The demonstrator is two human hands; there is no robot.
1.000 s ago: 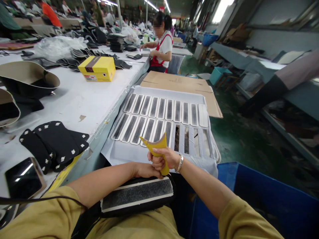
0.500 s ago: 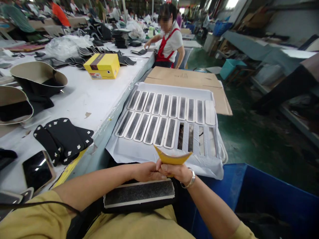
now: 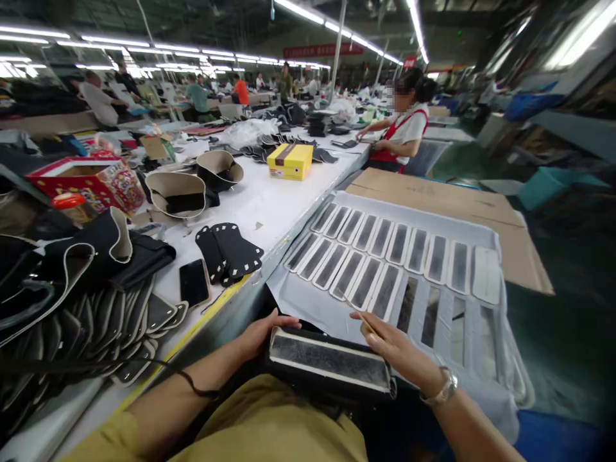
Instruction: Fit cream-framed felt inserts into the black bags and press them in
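A black, box-shaped piece [image 3: 332, 366] lies across my lap, its top a dark panel framed by a white border. My left hand [image 3: 262, 333] grips its far left corner, fingers along the upper edge. In my right hand [image 3: 402, 353], near the piece's right end, is a thin yellow scraper-like blade [image 3: 369, 324], seen almost edge-on. Beyond my hands, white-bordered dark strips [image 3: 380, 237] lie in two rows on a cloth-covered board [image 3: 308, 308]. At the right end of the back row is a plain white strip [image 3: 486, 276].
To the left runs a long white table [image 3: 283, 212] with a phone [image 3: 194, 283], black cut pieces [image 3: 233, 253] and a yellow box [image 3: 290, 162]. Cardboard [image 3: 447, 199] lies behind the board. A co-worker in a red apron [image 3: 392, 144] stands at the table farther back.
My view has swung up and left. My hands, close together before, are now apart at opposite ends of the black piece. The yellow blade has turned from broadside to edge-on.
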